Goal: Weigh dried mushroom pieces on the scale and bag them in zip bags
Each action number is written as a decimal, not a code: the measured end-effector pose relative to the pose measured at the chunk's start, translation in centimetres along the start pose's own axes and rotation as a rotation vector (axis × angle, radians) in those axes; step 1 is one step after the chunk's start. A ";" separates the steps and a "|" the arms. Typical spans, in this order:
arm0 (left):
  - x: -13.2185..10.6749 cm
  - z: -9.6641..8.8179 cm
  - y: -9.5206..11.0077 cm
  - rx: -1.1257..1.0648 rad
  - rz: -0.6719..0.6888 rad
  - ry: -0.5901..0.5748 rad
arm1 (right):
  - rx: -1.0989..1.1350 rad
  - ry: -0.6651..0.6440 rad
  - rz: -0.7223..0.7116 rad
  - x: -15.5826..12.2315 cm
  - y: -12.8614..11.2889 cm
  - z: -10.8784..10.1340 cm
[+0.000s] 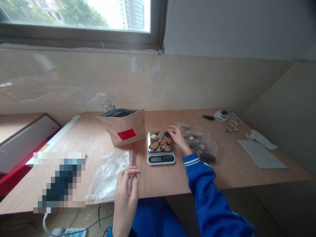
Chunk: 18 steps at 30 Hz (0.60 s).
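Note:
A digital kitchen scale point(161, 159) stands on the table with its display lit; the digits are too small to read. On its metal plate lie several dried brown slices point(163, 144), which look like dried mushroom, and a paler round piece point(154, 137). My right hand point(178, 135) reaches over the plate's right edge, its fingertips closed at a dark dried slice point(166, 135). My left hand point(127, 189) hovers over the near table edge, fingers loosely bent and apart, holding nothing. Beside it lie clear zip bags point(108, 174) with a red seal line.
Behind the bags stands an open kraft pouch point(128, 128) with a red label, a water bottle point(107, 102) behind it. Right of the scale lie filled zip bags point(202, 149). Farther right are a screwdriver point(207, 117), a white camera point(221, 115) and a grey sheet point(261, 154).

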<state>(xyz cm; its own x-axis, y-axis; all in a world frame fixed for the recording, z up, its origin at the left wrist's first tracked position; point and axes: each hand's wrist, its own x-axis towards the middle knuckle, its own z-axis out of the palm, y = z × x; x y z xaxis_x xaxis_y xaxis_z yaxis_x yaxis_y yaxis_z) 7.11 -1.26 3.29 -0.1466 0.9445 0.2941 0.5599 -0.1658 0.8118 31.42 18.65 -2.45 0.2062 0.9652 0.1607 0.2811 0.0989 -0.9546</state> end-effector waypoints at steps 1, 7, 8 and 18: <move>0.0 -0.1 -0.1 -0.002 -0.010 0.002 | 0.011 -0.007 -0.006 -0.3 -0.1 -0.1; 0.0 0.1 0.1 -0.017 -0.039 0.025 | -0.049 -0.092 -0.128 -2.3 -1.1 -1.2; -0.1 0.2 0.2 -0.021 -0.037 0.024 | -0.074 -0.092 -0.155 -2.6 -1.3 -1.4; -1.3 0.4 -0.1 -0.149 -0.225 -0.161 | -0.414 0.089 -0.303 -5.4 -0.3 -2.7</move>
<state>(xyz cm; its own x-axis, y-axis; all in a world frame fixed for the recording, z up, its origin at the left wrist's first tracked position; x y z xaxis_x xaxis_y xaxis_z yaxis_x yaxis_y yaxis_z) 7.56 -2.39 2.65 -0.1155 0.9930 0.0246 0.4003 0.0239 0.9161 32.74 12.78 -2.37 0.1320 0.8817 0.4529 0.6844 0.2494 -0.6851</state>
